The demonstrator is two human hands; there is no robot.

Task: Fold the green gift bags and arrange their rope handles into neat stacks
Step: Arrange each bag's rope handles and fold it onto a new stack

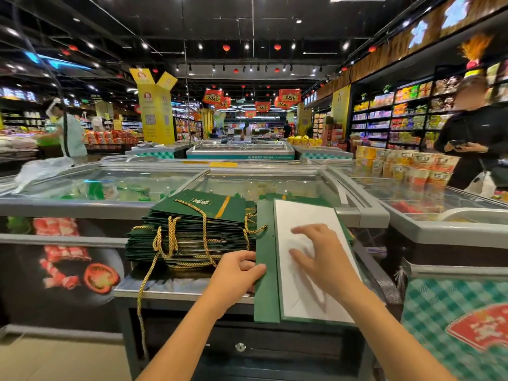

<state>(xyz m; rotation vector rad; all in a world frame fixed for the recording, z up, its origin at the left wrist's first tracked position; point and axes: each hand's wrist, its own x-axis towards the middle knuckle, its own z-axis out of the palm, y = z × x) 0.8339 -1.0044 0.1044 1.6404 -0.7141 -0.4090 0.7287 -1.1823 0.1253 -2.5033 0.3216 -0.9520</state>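
The grip of the left hand [239, 270] pinches the long green side flap of the gift bag [266, 232], thumb on top and fingers curled at its edge. The right hand [316, 259] holds nothing. Its fingers are spread over the bag's white panel [305, 213], though blur makes the exact contact hard to read. The bag lies flattened on the counter [165, 291] with its near end overhanging the edge, just to the right of the stack [192, 232] of folded green bags. That stack's gold rope handles [204, 226] loop loosely over its front, and one rope [141, 303] dangles past the counter edge.

The step in hand looks like creasing the side flap over. To do it well, the person should anchor the white panel with a flat palm so the bag cannot slide off the overhang. The flap should follow its existing crease, not a new one, and the fingers should then press down the whole fold. This bag's own handles are not visible and would need tucking before stacking.
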